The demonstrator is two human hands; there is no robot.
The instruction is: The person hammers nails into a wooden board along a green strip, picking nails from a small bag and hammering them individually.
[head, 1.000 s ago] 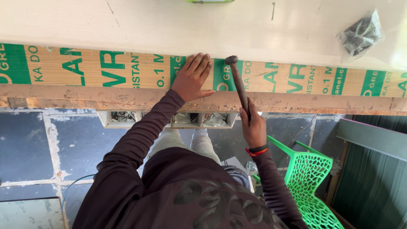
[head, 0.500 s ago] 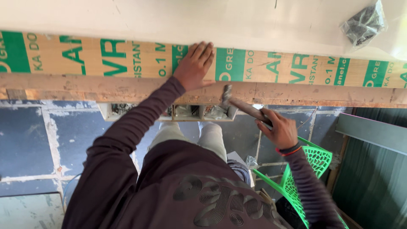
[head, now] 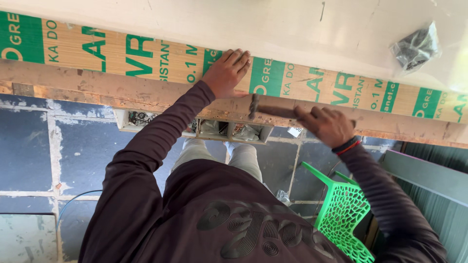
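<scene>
Right hand [head: 327, 125] grips hammer [head: 265, 110] (head at board edge); left hand [head: 226, 73] flat, open on board [head: 146, 58]

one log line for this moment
left hand: flat on board | right hand: grips hammer | hammer head at board edge

Bright daylight, glare on the white board [head: 302, 29], soft shadows, hammering hand [head: 327, 125] slightly motion-blurred

Left hand [head: 227, 73] on board [head: 146, 56]; hammer [head: 273, 110] right (bag [head: 415, 47] farther right)
</scene>
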